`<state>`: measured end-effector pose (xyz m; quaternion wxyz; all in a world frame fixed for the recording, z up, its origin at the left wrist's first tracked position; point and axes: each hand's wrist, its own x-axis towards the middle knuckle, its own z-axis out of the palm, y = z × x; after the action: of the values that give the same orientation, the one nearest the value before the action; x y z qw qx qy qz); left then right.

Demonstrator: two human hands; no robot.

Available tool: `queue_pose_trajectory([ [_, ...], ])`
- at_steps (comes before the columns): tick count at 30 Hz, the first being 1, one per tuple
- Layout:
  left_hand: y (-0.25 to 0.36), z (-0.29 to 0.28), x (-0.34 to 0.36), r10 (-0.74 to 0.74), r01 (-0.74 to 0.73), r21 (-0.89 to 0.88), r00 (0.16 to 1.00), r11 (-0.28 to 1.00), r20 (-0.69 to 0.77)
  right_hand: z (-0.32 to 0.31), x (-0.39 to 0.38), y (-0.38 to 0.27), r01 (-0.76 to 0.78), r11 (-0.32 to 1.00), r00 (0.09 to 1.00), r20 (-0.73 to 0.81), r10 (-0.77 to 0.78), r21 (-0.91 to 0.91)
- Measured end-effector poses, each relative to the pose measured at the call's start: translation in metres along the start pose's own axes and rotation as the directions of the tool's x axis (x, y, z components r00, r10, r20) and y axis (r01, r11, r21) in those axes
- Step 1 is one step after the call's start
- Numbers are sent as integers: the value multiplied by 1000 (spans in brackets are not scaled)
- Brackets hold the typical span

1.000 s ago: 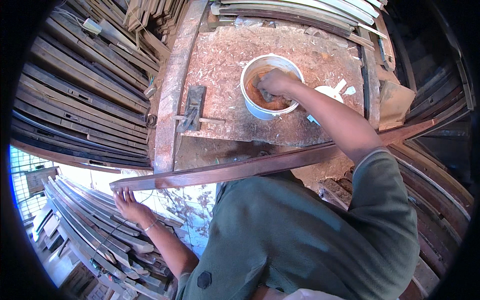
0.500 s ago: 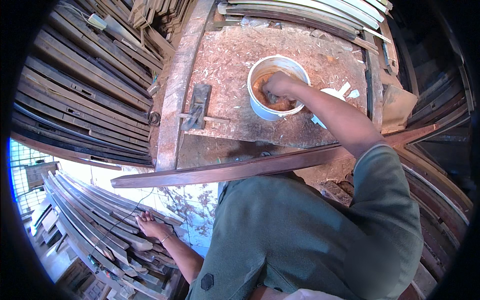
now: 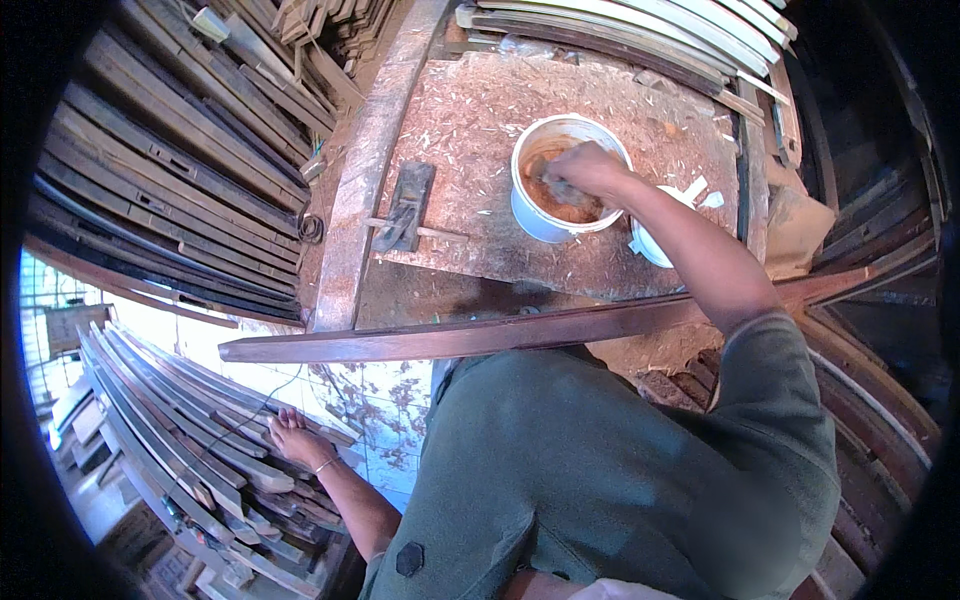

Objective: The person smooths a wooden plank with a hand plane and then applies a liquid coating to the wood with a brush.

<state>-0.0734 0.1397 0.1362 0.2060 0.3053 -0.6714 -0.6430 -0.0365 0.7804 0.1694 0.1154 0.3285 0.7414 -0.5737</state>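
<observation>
My right hand is down in a white bucket of orange-brown material, its fingers closed on a grey wad that looks like cloth. Beside the bucket lies a white lid with white scraps. A dark wooden tool with a cross handle lies to the left on the worn bench. A long reddish-brown beam crosses between bench and my body, under my right forearm. My left hand hangs open, fingers apart and somewhat curled, over stacked wooden strips, below the beam's left end.
Racked boards fill the upper left, and loose strips lie at lower left. White and dark mouldings are piled behind the bench. More timber runs along the right. A thin cable hangs near my left hand.
My left hand has left the beam's end and moved down and right. My right hand stays in the bucket, shifting slightly. The bench and bucket appear further right in the view.
</observation>
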Motion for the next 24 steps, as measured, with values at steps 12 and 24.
queue_pose_trajectory([
  [12, -34, 7, 49, 9, -10, -38, 1000, 999, -25, -64, -124, 57, -37, 982, 960, -278, -16, -183],
  [24, -9, 20, 183, 64, -71, 116, 996, 991, 63, 200, -113, -35, 74, 874, 994, 35, -103, 481],
])
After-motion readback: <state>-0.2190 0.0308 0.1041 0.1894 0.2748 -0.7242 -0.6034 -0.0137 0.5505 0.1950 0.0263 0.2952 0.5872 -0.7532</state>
